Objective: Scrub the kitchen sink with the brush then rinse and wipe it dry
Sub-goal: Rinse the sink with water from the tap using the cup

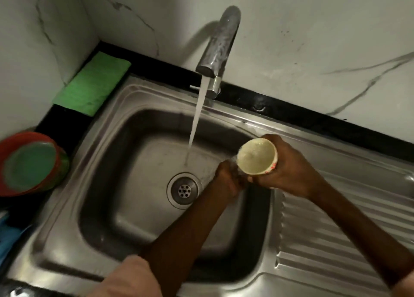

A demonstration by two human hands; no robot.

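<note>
A stainless steel sink (107, 153) fills the middle of the head view, with its round drain (184, 191) near the centre of the basin. Water runs from the chrome tap (218, 43) down into the basin. My right hand (289, 173) grips a small pale cup (257, 156) at the basin's right edge; the cup is tilted so its mouth faces the camera. My left hand (227, 178) is curled just below and left of the cup, down in the basin. What it holds is blurred and hidden. No brush is visible.
A green cloth (91, 83) lies on the black counter at the sink's back left corner. A red and green stack of bowls (29, 162) stands at the left. The ribbed drainboard (336, 234) runs to the right. A marbled wall (313, 50) rises behind.
</note>
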